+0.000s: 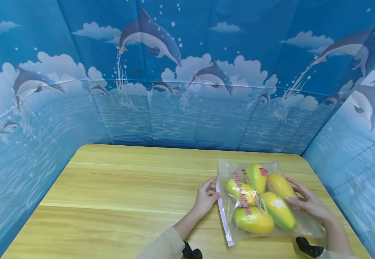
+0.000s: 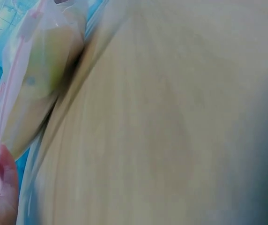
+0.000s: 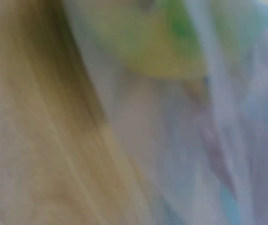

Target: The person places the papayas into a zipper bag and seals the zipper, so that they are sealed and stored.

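Note:
A clear zip bag [image 1: 227, 208] with pink lettering and a pale purple zip edge holds several yellow-green mangoes [image 1: 254, 220]. My left hand [image 1: 205, 198] pinches the zip edge at the bag's left side, thumb and fingers on the plastic. The same pinch shows low in the left wrist view, where my left hand [image 2: 2, 201] is partly cut off. At the bag's right side, my right hand [image 1: 311, 205] grips the plastic around the end of a mango, thumb in front and fingers behind. The right wrist view is blurred, with a mango [image 3: 167, 56] seen through plastic.
The wooden table [image 1: 116, 194] extends left of the bag. Behind it and at both sides hangs a blue dolphin-print cloth [image 1: 181, 115]. Black wrist devices [image 1: 308, 247] sit by the sleeves near the front edge.

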Demonstrator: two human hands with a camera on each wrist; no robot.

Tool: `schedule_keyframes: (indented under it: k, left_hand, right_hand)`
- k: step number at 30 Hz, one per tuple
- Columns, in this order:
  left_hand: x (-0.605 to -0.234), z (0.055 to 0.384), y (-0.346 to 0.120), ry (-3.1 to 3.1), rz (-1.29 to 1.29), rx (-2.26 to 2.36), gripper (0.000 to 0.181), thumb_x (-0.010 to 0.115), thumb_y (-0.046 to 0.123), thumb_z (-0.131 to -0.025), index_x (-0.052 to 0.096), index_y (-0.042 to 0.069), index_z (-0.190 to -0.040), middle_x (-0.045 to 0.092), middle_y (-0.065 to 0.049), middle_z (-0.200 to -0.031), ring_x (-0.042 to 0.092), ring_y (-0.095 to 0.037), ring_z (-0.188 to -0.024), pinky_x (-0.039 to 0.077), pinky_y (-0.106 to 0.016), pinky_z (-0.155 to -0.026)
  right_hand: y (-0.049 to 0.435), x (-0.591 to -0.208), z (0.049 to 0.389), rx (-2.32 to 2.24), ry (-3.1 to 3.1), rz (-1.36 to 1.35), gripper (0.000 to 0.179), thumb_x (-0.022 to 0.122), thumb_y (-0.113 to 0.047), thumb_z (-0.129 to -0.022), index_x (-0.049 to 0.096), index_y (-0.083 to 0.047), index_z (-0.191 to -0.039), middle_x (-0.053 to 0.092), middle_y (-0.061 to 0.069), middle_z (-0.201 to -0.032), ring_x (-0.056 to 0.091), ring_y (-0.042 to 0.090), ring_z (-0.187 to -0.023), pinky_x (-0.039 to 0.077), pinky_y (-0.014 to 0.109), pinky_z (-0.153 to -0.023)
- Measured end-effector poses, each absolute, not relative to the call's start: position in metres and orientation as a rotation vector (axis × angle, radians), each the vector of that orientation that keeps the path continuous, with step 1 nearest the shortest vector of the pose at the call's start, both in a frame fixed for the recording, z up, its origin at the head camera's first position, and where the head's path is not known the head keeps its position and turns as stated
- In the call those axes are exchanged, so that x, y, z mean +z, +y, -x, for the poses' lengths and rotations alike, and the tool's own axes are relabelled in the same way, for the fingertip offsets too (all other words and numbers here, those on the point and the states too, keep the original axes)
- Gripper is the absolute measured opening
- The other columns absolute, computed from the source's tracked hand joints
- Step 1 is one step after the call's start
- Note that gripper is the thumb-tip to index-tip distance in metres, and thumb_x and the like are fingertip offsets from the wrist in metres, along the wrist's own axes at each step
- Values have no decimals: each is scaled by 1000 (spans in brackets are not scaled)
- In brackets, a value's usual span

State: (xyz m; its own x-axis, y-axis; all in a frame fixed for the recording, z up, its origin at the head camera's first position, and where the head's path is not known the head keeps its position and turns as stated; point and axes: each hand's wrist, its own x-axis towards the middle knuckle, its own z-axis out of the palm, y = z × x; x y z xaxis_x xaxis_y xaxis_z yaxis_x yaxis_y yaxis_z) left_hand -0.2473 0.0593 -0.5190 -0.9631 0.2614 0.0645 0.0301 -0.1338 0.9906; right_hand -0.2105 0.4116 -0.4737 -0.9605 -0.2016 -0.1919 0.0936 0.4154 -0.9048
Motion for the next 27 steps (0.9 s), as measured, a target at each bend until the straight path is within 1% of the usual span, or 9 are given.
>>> schedule_keyframes:
  k: [3,5,7,10,12,17,20,23,27]
  left_hand:
    - [-511,245,51,1961,-370,2213,59,57,-13,-78,43,2,-133,52,-12,-97,54,-7,-65,53,-19,-57]
    - [-502,242,43,1967,-377,2205,59,56,-14,-78,43,1,-133,51,-14,-99,54,-9,-66,52,-19,-57]
    - [-491,238,35,1983,-377,2193,59,55,-15,-77,43,0,-133,49,-16,-100,55,-11,-67,51,-18,-57]
    - [-481,235,22,1999,-375,2175,59,55,-14,-78,42,1,-134,49,-17,-101,55,-13,-68,49,-17,-58]
    - [-479,236,13,1999,-380,2171,60,55,-14,-78,41,1,-134,49,-18,-101,56,-14,-70,50,-17,-58]
    - [-480,240,-13,2001,-386,2150,61,54,-13,-79,39,1,-136,48,-18,-100,57,-14,-69,50,-18,-57]
    - [-486,245,-31,1980,-371,2146,63,54,-12,-79,38,4,-138,48,-16,-100,57,-13,-69,51,-20,-58]
    - [-496,251,-49,1973,-343,2147,64,55,-11,-80,38,7,-138,47,-13,-100,58,-12,-70,53,-22,-60]
    - [-500,254,-72,1996,-315,2141,65,55,-11,-79,38,9,-139,46,-12,-100,59,-11,-70,55,-26,-62]
  right_hand:
    - [407,-476,209,-1603,2401,123,68,52,-12,-93,13,-21,-147,21,16,-135,51,-4,-96,53,29,-75]
    - [402,-477,208,-1626,2394,168,68,52,-10,-92,13,-18,-147,23,13,-132,52,-3,-97,54,30,-76]
    - [395,-476,206,-1643,2389,201,68,53,-8,-92,14,-17,-147,22,15,-133,52,-4,-97,54,31,-75]
    - [383,-475,205,-1672,2371,233,69,53,-7,-91,13,-14,-146,15,27,-136,51,-8,-98,54,31,-74]
    - [373,-475,203,-1687,2365,223,69,54,-7,-91,13,-13,-146,10,30,-138,50,-9,-98,54,31,-73]
    - [345,-475,200,-1759,2328,218,69,55,-7,-90,14,-11,-146,11,28,-138,49,-9,-99,55,31,-73]
    - [326,-476,199,-1804,2308,211,69,56,-5,-89,16,-9,-145,14,27,-137,52,-5,-99,55,30,-73]
    - [306,-478,198,-1822,2306,174,70,59,-6,-88,18,-8,-144,16,26,-139,55,1,-97,54,29,-73]
    - [282,-479,197,-1841,2306,116,70,62,-8,-86,22,-11,-143,19,23,-142,57,7,-97,54,29,-74]
